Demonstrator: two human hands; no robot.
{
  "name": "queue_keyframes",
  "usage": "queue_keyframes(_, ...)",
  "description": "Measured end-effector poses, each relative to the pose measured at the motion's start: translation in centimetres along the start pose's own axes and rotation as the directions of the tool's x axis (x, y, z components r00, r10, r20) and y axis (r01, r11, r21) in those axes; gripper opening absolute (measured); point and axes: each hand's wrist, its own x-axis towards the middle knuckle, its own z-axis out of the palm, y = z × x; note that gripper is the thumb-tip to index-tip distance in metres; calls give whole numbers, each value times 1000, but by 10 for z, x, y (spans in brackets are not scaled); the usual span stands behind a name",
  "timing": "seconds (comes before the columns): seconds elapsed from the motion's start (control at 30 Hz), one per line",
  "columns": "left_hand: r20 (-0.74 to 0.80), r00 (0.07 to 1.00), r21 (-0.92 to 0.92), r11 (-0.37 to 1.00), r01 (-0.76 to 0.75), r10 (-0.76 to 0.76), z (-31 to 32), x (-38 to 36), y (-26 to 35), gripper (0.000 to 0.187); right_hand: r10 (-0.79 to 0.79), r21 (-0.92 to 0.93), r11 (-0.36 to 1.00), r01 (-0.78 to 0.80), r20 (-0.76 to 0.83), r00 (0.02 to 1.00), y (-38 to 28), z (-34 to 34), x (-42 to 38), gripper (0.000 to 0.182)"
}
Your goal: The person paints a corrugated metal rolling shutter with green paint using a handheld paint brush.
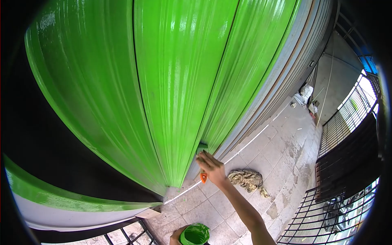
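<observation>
My right hand (211, 166) is closed around a paintbrush (203, 177) with an orange handle end. Its bristles touch the lower part of a tall panelled surface (175, 94) coated in glossy green paint, close to a narrow grey unpainted strip at the bottom. Down at the frame's lower edge, my left hand (175, 236) wraps round the side of a paint pot (196, 234) smeared with green inside and on its rim. Most of that hand's fingers are hidden behind the pot.
A crumpled, patterned cloth (247, 179) lies on the tiled floor (220, 208) right of my arm. Corrugated grey shutter slats (281, 69) run beside the green panels. Black metal grilles (310, 216) stand at the right. White bags (304, 94) sit farther back.
</observation>
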Motion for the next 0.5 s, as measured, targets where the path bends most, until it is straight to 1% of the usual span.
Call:
queue_keyframes(0.07, 16, 1000, 29, 1000, -8, 8, 0, 2, 6, 92, -32, -45, 999, 26, -144, 989, 0, -32, 40, 18)
queue_keyframes(0.17, 4, 1000, -100, 995, 19, -19, 5, 1, 1, 92, -127, -127, 988, 91, -319, 939, -6, -56, 63, 22)
queue_keyframes(0.27, 44, 998, -128, 990, 52, -47, 4, 2, 3, 93, -46, -149, 989, 17, -192, 980, -6, -25, 35, 21)
queue_keyframes(0.3, 33, 999, -106, 994, 26, -22, 5, 1, -2, 93, -41, -144, 989, 15, -180, 983, -5, -2, 18, 21)
queue_keyframes(0.37, 5, 1000, -56, 998, -29, 29, 5, 0, -12, 93, -2, -84, 996, -7, -105, 995, -9, 26, -6, 22)
queue_keyframes(0.4, 9, 1000, -22, 1000, -16, 16, 4, -2, -10, 93, 18, -54, 998, -22, -62, 998, -13, 36, -19, 22)
queue_keyframes(0.5, 36, 999, 72, 997, 1, -3, 3, -5, -3, 94, 90, 38, 995, -96, 144, 986, -21, 55, -51, 23)
